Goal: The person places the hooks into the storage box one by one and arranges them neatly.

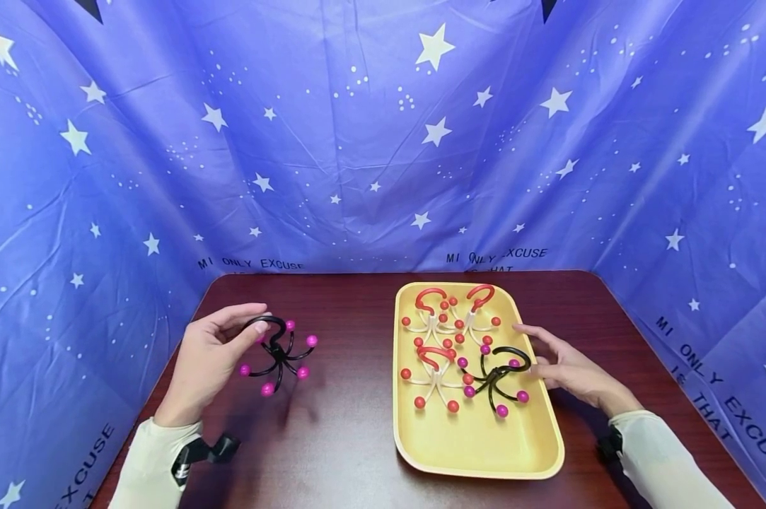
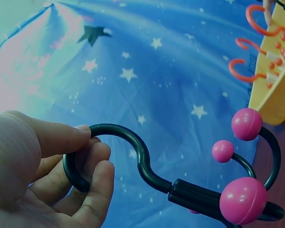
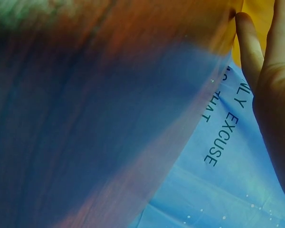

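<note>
My left hand (image 1: 213,350) pinches the curved hook handle of a black claw massager (image 1: 279,357) between thumb and fingers. Its several arms, tipped with pink balls, spread out below the handle over the table. In the left wrist view the thumb presses the top of the black hook (image 2: 118,128). My right hand (image 1: 576,375), fingers extended, touches the right side of a yellow tray (image 1: 478,452). Inside lies another black massager (image 1: 497,375), its hook near my right thumb. The right wrist view catches part of the right hand (image 3: 275,85) against the yellow tray wall.
Three white massagers with red hooks and red balls fill the tray's far and left parts; the nearest is one white massager (image 1: 436,378). The tray stands on a dark red wooden table (image 1: 344,417). Blue star-printed cloth (image 1: 357,141) surrounds the table's back and sides.
</note>
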The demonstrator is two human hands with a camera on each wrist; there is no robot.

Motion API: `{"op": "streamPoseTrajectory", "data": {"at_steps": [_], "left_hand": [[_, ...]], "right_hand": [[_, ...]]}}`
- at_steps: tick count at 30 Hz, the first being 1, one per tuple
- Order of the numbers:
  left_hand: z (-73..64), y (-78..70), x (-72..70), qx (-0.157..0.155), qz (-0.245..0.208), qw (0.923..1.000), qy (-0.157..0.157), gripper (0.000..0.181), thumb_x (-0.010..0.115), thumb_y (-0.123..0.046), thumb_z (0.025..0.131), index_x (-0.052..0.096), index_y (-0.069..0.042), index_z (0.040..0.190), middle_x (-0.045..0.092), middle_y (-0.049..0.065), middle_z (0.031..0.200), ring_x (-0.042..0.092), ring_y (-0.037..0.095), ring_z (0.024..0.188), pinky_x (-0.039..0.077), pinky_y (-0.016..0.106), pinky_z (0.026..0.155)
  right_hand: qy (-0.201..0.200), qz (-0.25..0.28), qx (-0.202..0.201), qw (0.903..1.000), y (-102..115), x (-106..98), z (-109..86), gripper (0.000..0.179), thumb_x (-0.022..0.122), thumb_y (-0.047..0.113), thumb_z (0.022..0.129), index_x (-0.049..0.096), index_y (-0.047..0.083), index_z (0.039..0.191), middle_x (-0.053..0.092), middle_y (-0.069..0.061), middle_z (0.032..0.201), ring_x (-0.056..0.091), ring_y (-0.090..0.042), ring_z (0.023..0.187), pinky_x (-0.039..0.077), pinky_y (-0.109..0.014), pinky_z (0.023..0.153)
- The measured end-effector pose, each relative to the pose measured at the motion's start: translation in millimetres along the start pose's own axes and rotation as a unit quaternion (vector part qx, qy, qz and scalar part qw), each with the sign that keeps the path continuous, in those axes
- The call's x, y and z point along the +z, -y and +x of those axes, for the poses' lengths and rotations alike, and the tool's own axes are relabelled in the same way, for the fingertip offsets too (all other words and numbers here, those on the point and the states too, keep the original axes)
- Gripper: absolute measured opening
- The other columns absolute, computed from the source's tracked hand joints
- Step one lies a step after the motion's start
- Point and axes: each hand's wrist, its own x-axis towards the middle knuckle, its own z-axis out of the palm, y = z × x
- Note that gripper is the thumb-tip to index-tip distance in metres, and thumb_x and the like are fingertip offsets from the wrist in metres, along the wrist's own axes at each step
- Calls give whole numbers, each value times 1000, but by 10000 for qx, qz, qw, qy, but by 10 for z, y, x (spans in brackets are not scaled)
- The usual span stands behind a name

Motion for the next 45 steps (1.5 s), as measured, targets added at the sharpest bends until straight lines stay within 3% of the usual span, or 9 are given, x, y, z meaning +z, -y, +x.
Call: {"op": "streamPoseTrajectory", "data": {"at_steps": [8, 17, 24, 31, 37, 45], "left_hand": [[-12, -256, 161, 197, -215, 9989, 366, 28, 79, -8, 95, 77, -8, 123, 82, -8, 105, 76, 0, 93, 58, 18, 75], [-85, -522, 425, 215, -586, 9919, 1110, 25, 79, -9, 95, 77, -10, 121, 82, 8, 109, 80, 13, 90, 62, 24, 76], [-132, -697, 691, 334, -880, 9804, 1731, 25, 78, -10, 96, 77, -12, 121, 82, 4, 107, 80, 20, 90, 64, 27, 77], [-171, -777, 951, 466, -1143, 9676, 2204, 25, 77, -8, 96, 77, -8, 121, 81, 6, 111, 79, 18, 91, 64, 28, 80], [-165, -815, 1129, 534, -1221, 9600, 2462, 24, 78, -10, 97, 78, -11, 120, 81, 4, 110, 78, 18, 90, 64, 28, 80], [-142, -892, 1356, 559, -1486, 9508, 2661, 25, 76, -7, 97, 77, -5, 122, 80, 12, 116, 80, 29, 95, 65, 31, 83]], "right_hand": [[77, 52, -65, 9999, -12, -3, -5, 85, 64, -3, 98, 17, 15, 168, 34, -38, 153, 71, -36, 117, 63, -60, 85], [110, 62, -32, 9999, -19, 6, -13, 84, 63, -3, 99, 18, 17, 167, 48, -30, 146, 72, -34, 117, 63, -60, 85], [72, 45, -61, 9999, -19, 6, -11, 85, 63, -4, 99, 18, 17, 168, 47, -31, 146, 72, -35, 116, 63, -60, 84], [74, 59, -25, 10000, -10, 12, -7, 85, 63, -4, 99, 18, 17, 168, 47, -30, 147, 71, -32, 117, 63, -60, 84], [83, 53, -46, 9999, -7, 16, 0, 85, 64, -2, 99, 18, 17, 168, 45, -30, 148, 71, -29, 118, 63, -59, 84], [77, 67, -74, 9999, -3, 24, -18, 84, 63, -3, 99, 19, 17, 167, 38, -38, 150, 71, -33, 117, 63, -60, 84]]}}
